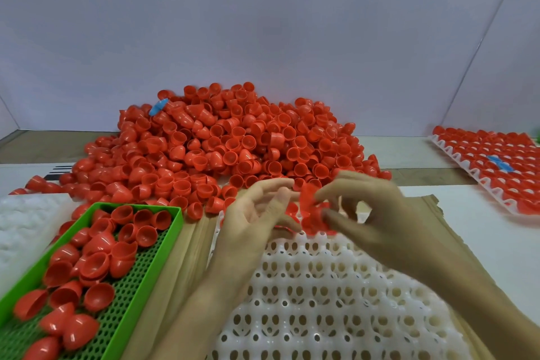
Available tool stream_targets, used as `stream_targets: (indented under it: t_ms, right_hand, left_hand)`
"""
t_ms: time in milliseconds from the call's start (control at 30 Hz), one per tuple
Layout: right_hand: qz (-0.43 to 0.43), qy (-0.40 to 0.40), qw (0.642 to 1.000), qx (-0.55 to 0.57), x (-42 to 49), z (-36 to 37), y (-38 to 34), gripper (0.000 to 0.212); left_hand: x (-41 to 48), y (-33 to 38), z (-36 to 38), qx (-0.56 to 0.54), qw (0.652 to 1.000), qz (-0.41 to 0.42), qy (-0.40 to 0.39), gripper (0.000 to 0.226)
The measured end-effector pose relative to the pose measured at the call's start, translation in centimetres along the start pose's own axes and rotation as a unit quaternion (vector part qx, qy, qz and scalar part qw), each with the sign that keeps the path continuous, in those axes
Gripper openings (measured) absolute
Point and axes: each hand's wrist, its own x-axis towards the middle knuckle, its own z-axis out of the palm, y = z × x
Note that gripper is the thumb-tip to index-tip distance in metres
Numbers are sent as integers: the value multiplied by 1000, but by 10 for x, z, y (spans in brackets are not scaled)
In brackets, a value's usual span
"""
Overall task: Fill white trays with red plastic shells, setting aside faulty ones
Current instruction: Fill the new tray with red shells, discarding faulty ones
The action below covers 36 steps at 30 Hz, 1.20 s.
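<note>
While the right hand (365, 213) pinches a blurred red shell (308, 199) between thumb and fingers over the far edge of the white tray (321, 301), the left hand (254, 222) sits just beside it at 9 o'clock, fingers loosely bent; whether they grip the shell cannot be told. On the surface (482, 242), the shell pile (228, 140) lies at 12 o'clock, a green tray (140, 266) holding shells at 9 o'clock, and a filled tray (463, 165) at 2 o'clock.
</note>
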Motion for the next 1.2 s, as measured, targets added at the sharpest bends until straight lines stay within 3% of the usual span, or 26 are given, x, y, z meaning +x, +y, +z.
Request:
stream_targets:
  t_ms: [133, 333, 533, 933, 1000, 1100, 1200]
  right_hand:
    - [76, 54, 995, -41, 5, -24, 34, 10]
    - [173, -78, 958, -214, -5, -19, 68, 12]
    - [168, -149, 945, -237, 0, -11, 71, 12]
    - [141, -247, 901, -327, 14, -17, 69, 24]
    - [133, -226, 905, -334, 13, -22, 67, 23]
    - [105, -134, 942, -290, 16, -18, 61, 17]
    - [84, -139, 946, -281, 18, -1, 55, 16]
  left_hand:
    - [3, 0, -6, -23, 997, 2, 74, 25]
    - [2, -2, -6, -33, 993, -8, 112, 21]
    - [3, -1, -10, -57, 981, -19, 183, 29]
    - [4, 1, -11, -68, 976, -33, 202, 26]
    - [5, 1, -12, -68, 975, -31, 209, 26]
    - [4, 0, -12, -69, 974, -34, 215, 27]
    - [4, 0, -11, -69, 973, -36, 218, 28]
